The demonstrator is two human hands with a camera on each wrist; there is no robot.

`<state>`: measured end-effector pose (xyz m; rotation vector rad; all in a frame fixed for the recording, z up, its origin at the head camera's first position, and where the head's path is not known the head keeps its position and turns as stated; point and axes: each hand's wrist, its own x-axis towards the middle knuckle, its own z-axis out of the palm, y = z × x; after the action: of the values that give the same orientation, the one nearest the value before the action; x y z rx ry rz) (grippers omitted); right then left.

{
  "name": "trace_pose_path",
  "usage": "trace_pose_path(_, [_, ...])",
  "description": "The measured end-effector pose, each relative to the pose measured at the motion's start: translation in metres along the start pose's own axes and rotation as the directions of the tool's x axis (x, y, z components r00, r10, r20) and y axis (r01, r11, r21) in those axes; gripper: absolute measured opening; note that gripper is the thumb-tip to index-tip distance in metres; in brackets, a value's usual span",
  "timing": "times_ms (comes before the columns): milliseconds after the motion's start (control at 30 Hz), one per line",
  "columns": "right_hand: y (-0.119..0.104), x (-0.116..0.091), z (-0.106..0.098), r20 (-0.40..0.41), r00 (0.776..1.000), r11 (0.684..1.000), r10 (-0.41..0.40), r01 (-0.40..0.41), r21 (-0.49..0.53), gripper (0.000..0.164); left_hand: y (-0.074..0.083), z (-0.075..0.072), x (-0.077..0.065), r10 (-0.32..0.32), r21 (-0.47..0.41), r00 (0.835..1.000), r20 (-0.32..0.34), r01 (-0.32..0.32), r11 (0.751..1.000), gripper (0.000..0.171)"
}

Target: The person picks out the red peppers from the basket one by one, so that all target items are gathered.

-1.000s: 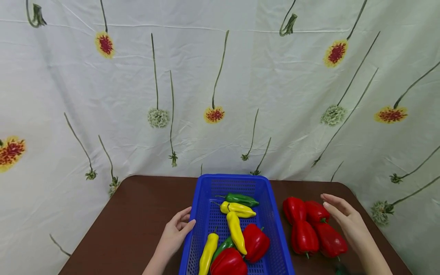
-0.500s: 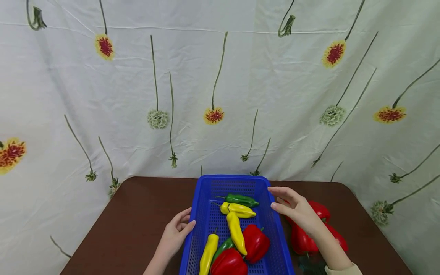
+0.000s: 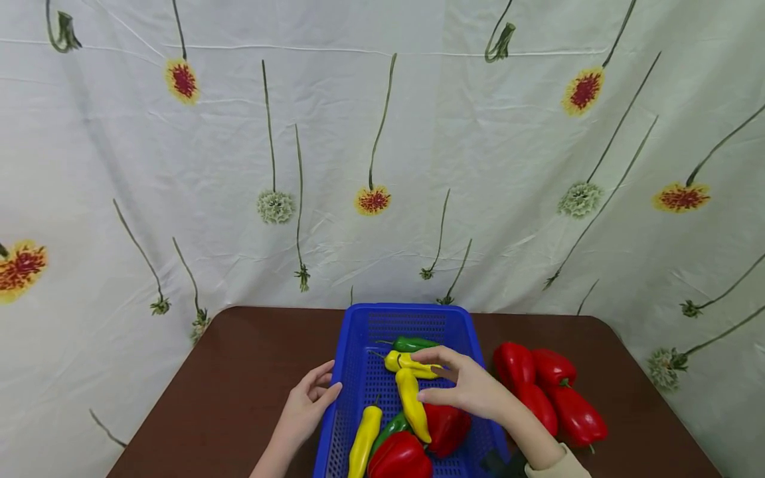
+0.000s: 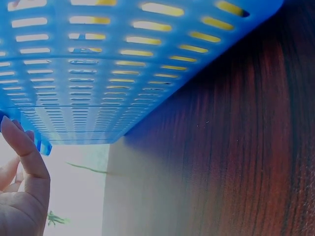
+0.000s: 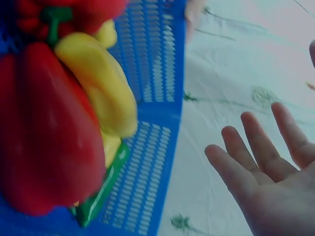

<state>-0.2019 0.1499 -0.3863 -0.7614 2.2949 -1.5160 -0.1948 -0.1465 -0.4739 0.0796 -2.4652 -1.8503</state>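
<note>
- Dark brown table (image 3: 239, 385): carries a blue basket (image 3: 406, 307), its far end close to the table's far edge.
- Left hand (image 3: 307, 405): at the basket's left edge, fingers loosely bent, thumb tip at the rim; position unchanged. Whether it grips the rim cannot be told.
- Basket, left side: one long yellow pepper (image 3: 364, 441) lies near the left wall; beside it a green pepper (image 3: 391, 428) and a red bell pepper (image 3: 400, 458).
- Basket, middle: a second yellow pepper (image 3: 412, 405) lies lengthwise; a third (image 3: 399, 362) and another green pepper (image 3: 412, 344) lie crosswise toward the far edge.
- Right hand (image 3: 463, 388): over the basket, thumb and fingers well apart, holding nothing. It has crossed the right edge from above the table's peppers. In my judgement this brings the yellow peppers within reach; contents appear undisturbed, none lifted.
- Basket, right side: second red bell pepper (image 3: 445, 431), partly hidden by the hand.
- Table, toward right edge: four red bell peppers (image 3: 576, 418), grouped together, outside the basket.
</note>
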Motion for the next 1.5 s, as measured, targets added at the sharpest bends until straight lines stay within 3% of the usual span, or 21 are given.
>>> trace_pose_path(300, [0.005, 0.009, 0.023, 0.170, 0.985, 0.997, 0.030, -0.017, -0.075, 0.050, 0.001, -0.001, 0.000, -0.002, 0.001, 1.000, -0.003, 0.002, 1.000, 0.051])
trace_pose_path(500, [0.008, 0.015, 0.033, 0.296, 0.950, 0.992, 0.098, -0.068, -0.108, 0.049, 0.000, -0.001, 0.000, -0.005, 0.009, 1.000, -0.001, 0.005, 1.000, 0.051])
trace_pose_path(667, [0.006, 0.018, 0.041, 0.365, 0.921, 0.972, 0.133, -0.050, -0.229, 0.048, -0.001, 0.000, 0.001, -0.004, -0.002, 1.000, 0.000, 0.004, 1.000, 0.051])
trace_pose_path(967, [0.006, 0.020, 0.054, 0.432, 0.884, 0.904, 0.176, 0.029, -0.427, 0.041, -0.001, 0.001, 0.001, 0.002, -0.033, 1.000, -0.001, -0.002, 0.999, 0.050])
trace_pose_path(1267, [0.022, 0.032, 0.069, 0.462, 0.847, 0.804, 0.264, 0.072, -0.591, 0.041, -0.002, 0.000, 0.001, 0.000, -0.037, 1.000, 0.000, 0.000, 0.999, 0.051])
trace_pose_path(1400, [0.020, 0.035, 0.075, 0.443, 0.845, 0.755, 0.300, 0.073, -0.652, 0.041, -0.002, 0.000, 0.001, 0.002, -0.029, 1.000, 0.000, -0.002, 1.000, 0.051])
trace_pose_path(1500, [0.014, 0.034, 0.076, 0.422, 0.849, 0.746, 0.319, 0.050, -0.664, 0.040, -0.002, 0.001, 0.001, 0.001, -0.028, 1.000, 0.001, -0.001, 1.000, 0.051])
